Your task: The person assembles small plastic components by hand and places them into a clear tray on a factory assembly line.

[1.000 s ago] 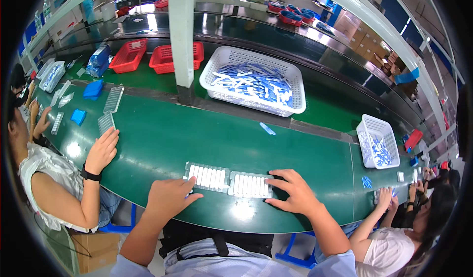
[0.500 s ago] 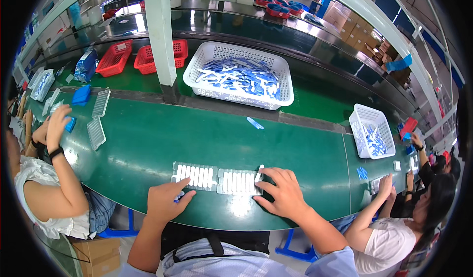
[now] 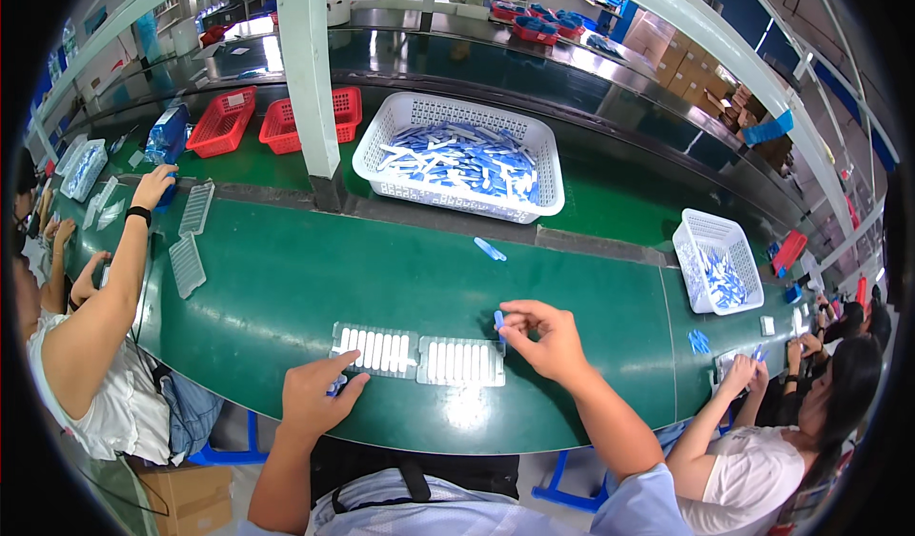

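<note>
Two clear plastic trays, a left tray [image 3: 412, 364] and a right tray [image 3: 424, 378], lie end to end on the green table, each with a row of white sticks. My right hand [image 3: 548, 343] is closed in a pinch on a small blue stick [image 3: 499, 321], held just above the right tray's far right corner. At the near left corner of the left tray rests my left hand [image 3: 319, 393], index finger at the tray's edge. Under its curled fingers shows a blue-and-white stick [image 3: 337, 384], mostly hidden.
A white basket [image 3: 457, 202] heaped with blue and white sticks stands beyond the table, near a white post [image 3: 310, 79] and red baskets [image 3: 221, 121]. Loose blue sticks [image 3: 490, 248] lie ahead. Co-workers sit at left [image 3: 91, 345] and right [image 3: 753, 441], beside another white basket [image 3: 715, 298].
My right hand has lifted away from the right tray, and the stick in it now shows blue instead of white. My left hand has barely moved. The left co-worker's arm reached forward.
</note>
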Available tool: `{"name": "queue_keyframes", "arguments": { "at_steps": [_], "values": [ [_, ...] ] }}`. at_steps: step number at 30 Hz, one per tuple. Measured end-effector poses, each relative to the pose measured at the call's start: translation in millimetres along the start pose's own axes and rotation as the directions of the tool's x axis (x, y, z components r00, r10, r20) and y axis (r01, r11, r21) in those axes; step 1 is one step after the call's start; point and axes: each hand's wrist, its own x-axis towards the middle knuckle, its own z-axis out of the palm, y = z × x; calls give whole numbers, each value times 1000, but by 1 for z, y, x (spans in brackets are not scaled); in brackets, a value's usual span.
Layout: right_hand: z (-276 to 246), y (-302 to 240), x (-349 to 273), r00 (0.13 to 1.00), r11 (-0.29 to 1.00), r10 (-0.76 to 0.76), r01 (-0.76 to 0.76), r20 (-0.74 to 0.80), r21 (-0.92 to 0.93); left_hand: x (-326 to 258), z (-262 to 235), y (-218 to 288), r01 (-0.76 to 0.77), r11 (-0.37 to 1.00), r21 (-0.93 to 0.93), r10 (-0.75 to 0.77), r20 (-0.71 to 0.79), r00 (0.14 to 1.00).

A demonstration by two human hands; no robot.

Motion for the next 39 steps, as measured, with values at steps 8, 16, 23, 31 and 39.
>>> {"name": "queue_keyframes", "arguments": {
  "at_steps": [8, 16, 23, 31, 39],
  "values": [
    [1, -17, -4, 998, 929, 43, -56, 43, 367, -1, 0, 1, 13, 1000, 0, -13, 2, 1000],
    [-4, -4, -21, 761, 523, -526, 642, 380, -561, -2, 0, 1, -10, 1000, -2, 10, -28, 1000],
    [-2, -21, -51, 775, 429, -404, 630, 487, -647, 0, -1, 0, 2, 1000, -4, -2, 1, 1000],
    [-3, -25, -61, 871, 651, -300, 485, 389, -584, 0, 0, 4, 23, 1000, 20, -22, -10, 1000],
    [-5, -7, -36, 888, 670, -311, 458, 338, -584, 11, 10, 30, -188, 966, 177, 137, 264, 955]
  ]
}}
